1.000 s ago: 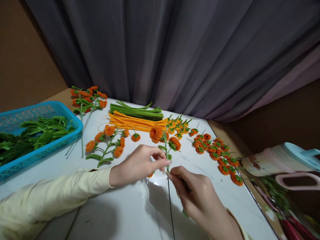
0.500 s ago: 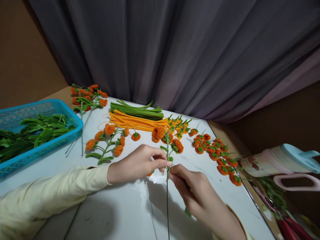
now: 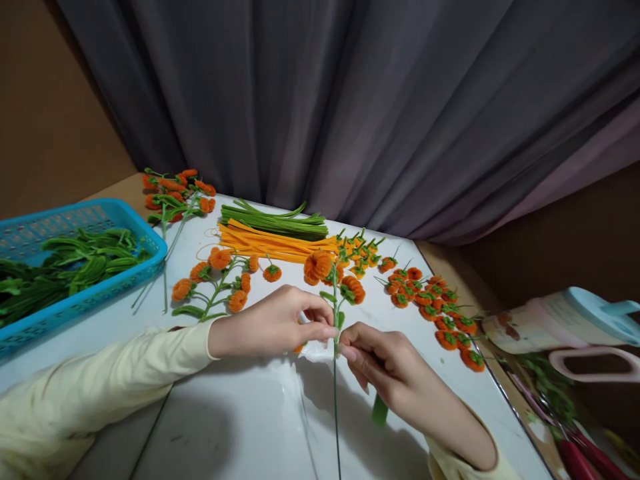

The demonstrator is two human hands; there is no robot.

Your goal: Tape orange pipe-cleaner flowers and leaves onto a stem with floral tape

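In the head view my left hand [image 3: 280,325] pinches the stem of an orange fuzzy pipe-cleaner flower spray [image 3: 317,267] between thumb and fingers. The spray stands upright with green leaves, and its thin dark green wire stem [image 3: 337,413] runs down toward me. My right hand [image 3: 395,367] is closed, its thumb and forefinger pinched against the stem just below the left thumb. Under the right palm hangs a flat strip of green floral tape [image 3: 380,410]; the rest of it is hidden by the hand. A small orange bit shows behind my left fingers.
A finished-looking spray [image 3: 215,293] lies left of my hands. Behind are green [image 3: 275,223] and orange pipe cleaners [image 3: 275,243]. Loose flower heads [image 3: 430,300] spread at right. A blue basket [image 3: 150,257] of leaves stands left; a cup [image 3: 550,320] and red-handled tool [image 3: 575,460] lie right.
My right hand has turned slightly at the stem, and more of the green tape shows below it. My left hand has shifted slightly left while keeping its pinch.
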